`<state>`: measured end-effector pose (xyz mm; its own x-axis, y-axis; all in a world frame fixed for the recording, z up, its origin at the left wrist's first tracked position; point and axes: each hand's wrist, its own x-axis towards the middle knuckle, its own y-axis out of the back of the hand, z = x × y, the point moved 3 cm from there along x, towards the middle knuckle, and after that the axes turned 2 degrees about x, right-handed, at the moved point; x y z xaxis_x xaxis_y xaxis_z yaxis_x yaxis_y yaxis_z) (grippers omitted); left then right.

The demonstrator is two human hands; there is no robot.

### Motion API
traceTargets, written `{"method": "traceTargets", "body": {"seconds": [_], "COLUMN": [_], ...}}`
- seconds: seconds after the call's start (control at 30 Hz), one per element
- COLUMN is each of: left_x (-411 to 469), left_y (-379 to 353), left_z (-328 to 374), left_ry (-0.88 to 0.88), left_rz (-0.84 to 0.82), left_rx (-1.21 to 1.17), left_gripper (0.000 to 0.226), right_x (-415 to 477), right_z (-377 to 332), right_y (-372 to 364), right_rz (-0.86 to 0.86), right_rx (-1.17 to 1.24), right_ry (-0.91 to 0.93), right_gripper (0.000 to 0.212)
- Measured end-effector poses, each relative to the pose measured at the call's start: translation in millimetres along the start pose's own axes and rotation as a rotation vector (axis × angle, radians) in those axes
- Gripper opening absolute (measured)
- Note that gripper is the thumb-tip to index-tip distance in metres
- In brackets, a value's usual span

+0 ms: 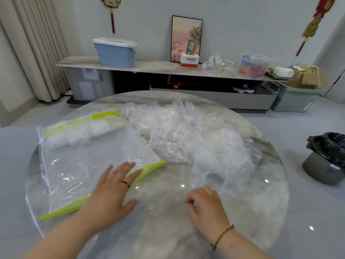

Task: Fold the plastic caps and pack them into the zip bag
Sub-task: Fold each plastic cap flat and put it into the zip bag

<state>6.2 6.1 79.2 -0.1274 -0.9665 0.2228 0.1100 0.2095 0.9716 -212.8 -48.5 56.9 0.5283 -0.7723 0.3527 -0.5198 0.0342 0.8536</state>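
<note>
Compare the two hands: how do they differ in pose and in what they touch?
The left hand lies flat, with straight, spread fingers on the zip bag. The right hand has curled fingers beside the loose caps; whether it pinches one is unclear. The left hand wears a ring, while the right hand has a bracelet at the wrist. Both are low over the table.

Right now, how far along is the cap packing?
Done: a small batch of folded caps lies at the far end of the zip bag. In hand: the left hand rests flat on the bag's green edge. The right hand is curled beside the pile, and whether it grips a cap is unclear. Left: most of the job, since the big loose pile of caps on the table is unfolded.
</note>
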Motion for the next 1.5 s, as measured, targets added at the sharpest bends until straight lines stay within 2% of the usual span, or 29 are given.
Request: {"method": "traceTargets", "body": {"seconds": [0.13,0.23,0.4,0.53,0.63,0.7,0.73,0.77,0.83,0.9,0.93,0.97,1.0,1.07,1.1,1.13,1.2,1.3,1.33,1.43,1.5], "left_x": [0.3,1.3,13.2,27.8,33.0,32.5,32.8,33.9,34.3,25.3,18.5,10.6,4.6,-9.9,-13.3,-13.3,-11.2,-7.5,-4.2,3.7,6.7], "left_y": [-15.0,-33.4,-47.1,-52.6,-57.2,-50.9,-48.9,-46.7,-28.1,-12.2,-8.8,-9.7,-5.4,-3.7,-1.8,-1.7,-7.7,-22.6,-26.6,-41.9,-46.5], "left_z": [52.9,74.7,89.6,92.8,93.2,91.9,86.8,82.1,72.8,65.6,61.7,59.1,59.5,59.7,60.9,62.3,57.3,57.1,59.8,69.2,71.9], "left_ry": [-0.246,-0.343,-0.296,-0.289,-0.285,-0.306,-0.274,-0.244,-0.145,-0.098,-0.066,-0.060,-0.056,-0.049,-0.070,-0.166,-0.270,-0.339,-0.347,-0.365,-0.348], "left_rz": [-0.022,-0.095,-0.163,-0.067,-0.023,-0.033,-0.023,-0.030,-0.050,-0.089,-0.135,-0.205,-0.219,-0.220,-0.193,-0.180,-0.137,-0.148,-0.175,-0.161,-0.116], "left_rx": [-0.081,-0.097,-0.098,-0.021,0.021,0.080,0.110,0.130,0.166,0.107,0.043,0.033,0.014,-0.208,-0.317,-0.331,-0.271,-0.079,-0.054,-0.021,-0.024], "left_gripper": [0.060,0.067,0.050,0.035,0.026,0.009,0.012,0.027,0.039,0.030,0.055,0.065,0.063,0.040,0.035,0.038,0.053,0.074,0.075,0.057,0.045], "right_x": [-19.5,-23.3,-27.3,-29.5,-30.2,-30.2,-29.5,-25.8,-24.2,-26.3,-26.5,-28.4,-30.1,-32.2,-33.3,-33.8,-34.9,-42.0,-44.0,-48.0,-50.8], "right_z": [-12.5,3.3,33.3,30.1,26.8,27.9,26.8,24.0,20.8,12.7,4.9,-0.8,-2.9,-10.4,-10.0,-8.1,1.7,14.0,16.7,23.0,26.5], "right_y": [4.5,17.8,28.4,29.3,25.0,23.9,27.6,29.3,26.3,17.4,16.6,12.4,6.8,-0.9,-3.5,-3.6,-3.7,-1.5,-0.7,1.3,2.3], "right_rz": [-0.054,-0.033,-0.171,-0.141,-0.248,-0.268,-0.278,-0.316,-0.361,-0.318,-0.267,-0.241,-0.164,-0.113,-0.099,-0.088,-0.099,-0.178,-0.211,-0.253,-0.223], "right_rx": [0.111,0.126,-0.033,-0.220,-0.237,-0.290,-0.299,-0.282,-0.256,-0.258,-0.233,-0.186,-0.175,-0.169,-0.187,-0.194,-0.170,-0.065,-0.025,0.123,0.196], "right_ry": [0.120,0.053,-0.111,-0.052,-0.058,-0.086,-0.113,-0.132,-0.123,-0.064,-0.048,-0.046,0.020,0.132,0.165,0.170,0.107,0.044,0.027,-0.022,-0.040], "right_gripper": [0.017,0.018,0.027,0.033,0.030,0.053,0.064,0.066,0.060,0.051,0.044,0.040,0.035,0.025,0.024,0.027,0.036,0.015,0.015,0.025,0.027]}}
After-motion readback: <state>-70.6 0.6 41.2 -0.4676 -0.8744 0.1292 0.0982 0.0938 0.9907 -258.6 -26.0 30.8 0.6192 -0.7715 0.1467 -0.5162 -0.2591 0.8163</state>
